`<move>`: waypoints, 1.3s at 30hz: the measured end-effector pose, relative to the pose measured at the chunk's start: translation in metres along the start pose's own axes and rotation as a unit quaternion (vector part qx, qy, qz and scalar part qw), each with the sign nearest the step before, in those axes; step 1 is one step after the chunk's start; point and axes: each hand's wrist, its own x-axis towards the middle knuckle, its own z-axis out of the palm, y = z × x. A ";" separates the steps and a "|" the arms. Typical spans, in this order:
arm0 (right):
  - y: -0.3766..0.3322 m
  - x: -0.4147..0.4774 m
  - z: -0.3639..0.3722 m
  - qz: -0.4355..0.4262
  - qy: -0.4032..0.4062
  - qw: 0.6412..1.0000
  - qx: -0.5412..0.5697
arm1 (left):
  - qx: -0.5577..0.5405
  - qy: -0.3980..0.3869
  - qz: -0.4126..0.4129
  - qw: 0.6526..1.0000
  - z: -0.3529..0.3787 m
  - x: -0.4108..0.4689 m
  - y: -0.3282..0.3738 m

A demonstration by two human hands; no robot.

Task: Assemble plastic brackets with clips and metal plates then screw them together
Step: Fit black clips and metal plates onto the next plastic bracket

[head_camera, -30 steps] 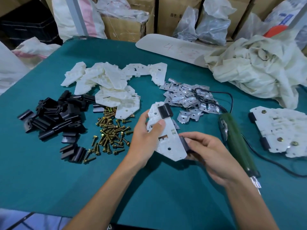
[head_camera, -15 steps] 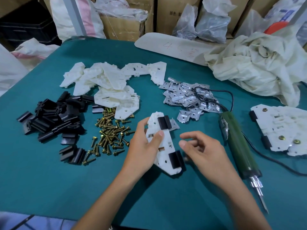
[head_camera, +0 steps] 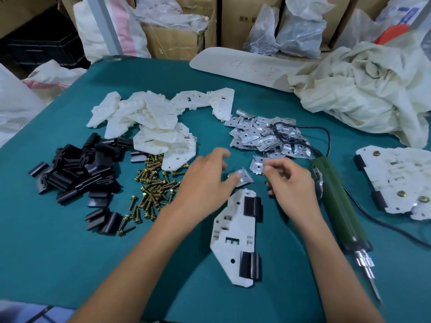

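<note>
A white plastic bracket with two black clips pushed onto its right edge lies flat on the teal table, free of both hands. Just above it, my left hand reaches forward with its thumb tip touching a small tilted metal plate. The other fingers are spread and blurred. My right hand hovers with loosely curled fingers, its fingertips beside another loose metal plate, holding nothing I can see.
Metal plates pile, white brackets heap, black clips and brass screws lie across the table. A green electric screwdriver lies at right. Finished brackets sit far right, a crumpled cloth behind.
Both hands let go of the clipped bracket, which now lies on the table. They moved forward to the loose metal plates; my left thumb now touches one.
</note>
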 end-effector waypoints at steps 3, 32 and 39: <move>0.002 -0.002 -0.004 0.008 -0.001 1.000 0.002 | 0.100 -0.069 0.026 0.992 0.000 0.028 0.005; 0.006 -0.053 -0.018 0.118 -0.075 0.988 0.067 | 0.106 -0.056 0.052 0.991 -0.017 0.019 -0.014; 0.002 -0.054 -0.017 0.123 -0.124 0.985 0.010 | 0.008 -0.168 0.105 0.980 -0.041 -0.006 -0.003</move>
